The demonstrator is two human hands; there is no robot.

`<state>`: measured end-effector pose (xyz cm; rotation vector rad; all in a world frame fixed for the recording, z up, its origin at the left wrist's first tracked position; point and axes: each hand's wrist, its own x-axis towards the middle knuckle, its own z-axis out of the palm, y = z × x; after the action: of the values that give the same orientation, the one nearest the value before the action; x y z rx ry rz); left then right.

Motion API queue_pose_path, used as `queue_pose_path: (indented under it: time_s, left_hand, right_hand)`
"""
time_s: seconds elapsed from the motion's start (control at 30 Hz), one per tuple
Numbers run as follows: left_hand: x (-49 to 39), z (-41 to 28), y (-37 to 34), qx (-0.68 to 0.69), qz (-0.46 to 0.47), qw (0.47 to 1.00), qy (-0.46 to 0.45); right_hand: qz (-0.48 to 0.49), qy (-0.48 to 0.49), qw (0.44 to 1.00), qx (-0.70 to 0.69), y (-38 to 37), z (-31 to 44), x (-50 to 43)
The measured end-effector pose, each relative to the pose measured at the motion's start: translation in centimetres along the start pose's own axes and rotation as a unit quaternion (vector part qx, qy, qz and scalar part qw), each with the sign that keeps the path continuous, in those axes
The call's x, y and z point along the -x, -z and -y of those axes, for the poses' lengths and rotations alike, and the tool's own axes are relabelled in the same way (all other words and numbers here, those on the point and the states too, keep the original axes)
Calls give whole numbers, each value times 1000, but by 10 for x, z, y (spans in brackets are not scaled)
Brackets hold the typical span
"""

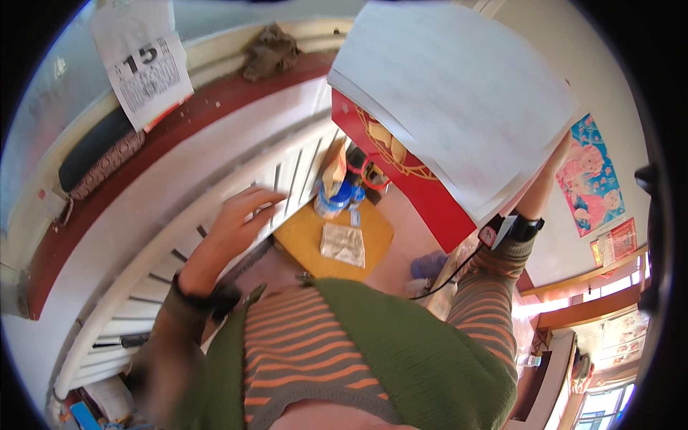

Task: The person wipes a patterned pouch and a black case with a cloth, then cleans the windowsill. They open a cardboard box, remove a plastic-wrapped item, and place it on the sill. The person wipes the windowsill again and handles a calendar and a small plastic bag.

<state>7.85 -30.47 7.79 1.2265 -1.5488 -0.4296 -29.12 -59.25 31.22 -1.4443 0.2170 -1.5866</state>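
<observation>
My right hand (559,151) grips the far edge of a stack of white paper sheets (446,102), and its fingers are mostly hidden behind them. Under the sheets shows a red card sheet (430,207) with gold print, apparently part of the same bundle. My left hand (236,217) is empty, held in the air in front of a white radiator (293,172) with the fingers loosely bent and apart. Black bands circle both wrists.
Below stands a yellow wooden stool (301,244) bearing a folded cloth (343,244) and a blue-lidded jar (333,201). A tear-off calendar (150,75) hangs over the red windowsill (215,110), where a brown rag (271,52) and a dark case (99,153) lie. A poster (588,177) is on the right wall.
</observation>
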Motion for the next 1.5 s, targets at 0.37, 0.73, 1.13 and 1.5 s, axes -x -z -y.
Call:
queue_pose_path:
  time_s: [0.37, 0.73, 1.13, 1.5]
  left_hand:
    - [-109, 27, -182, -39, 43, 986, -154]
    - [-206, -22, -166, -154, 8, 947, -281]
    - [-192, 19, -216, -130, 85, 971, -182]
    - [-179, 25, -232, -50, 277, 959, -33]
  right_hand:
    - [61, -139, 968, -199, 32, -63, 67]
    - [-29, -423, 894, -144, 91, -97, 148]
    - [-33, -535, 809, -243, 128, -94, 199]
    - [-11, -372, 914, 160, 119, -90, 185]
